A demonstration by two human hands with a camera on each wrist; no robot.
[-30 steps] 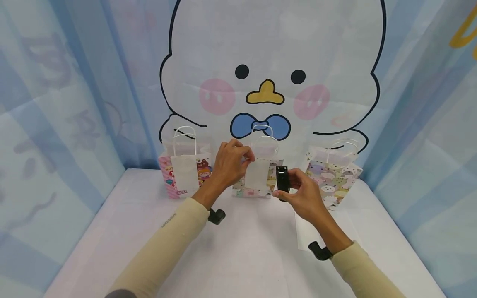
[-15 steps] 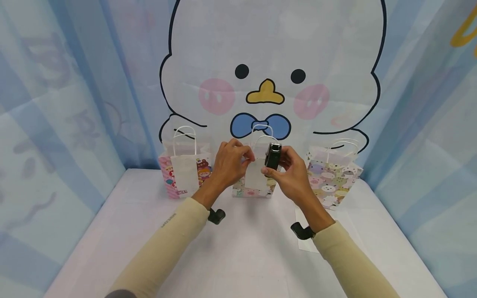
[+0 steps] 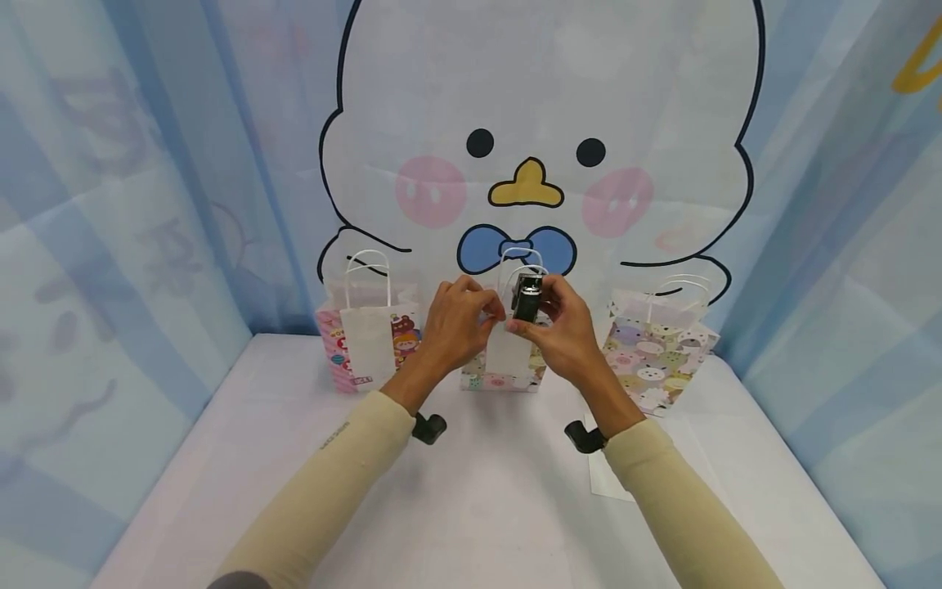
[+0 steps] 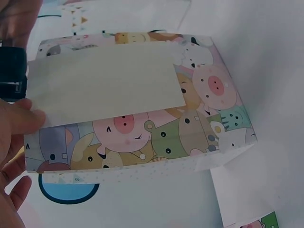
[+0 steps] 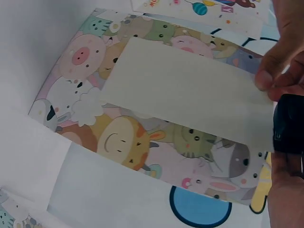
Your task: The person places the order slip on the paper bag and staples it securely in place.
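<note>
- Left hand (image 3: 458,321) is pinching a white slip (image 4: 104,83) at the top edge of the middle bag (image 3: 500,382), far side.
- Right hand (image 3: 570,331) is gripping a black stapler (image 3: 527,299) at that edge.
- Pink bag (image 3: 340,352) is standing left; pastel bag (image 3: 651,360), right.

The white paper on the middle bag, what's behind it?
The middle bag, with cartoon animals showing beyond the paper. The part directly beneath is covered, so I can't tell.
</note>
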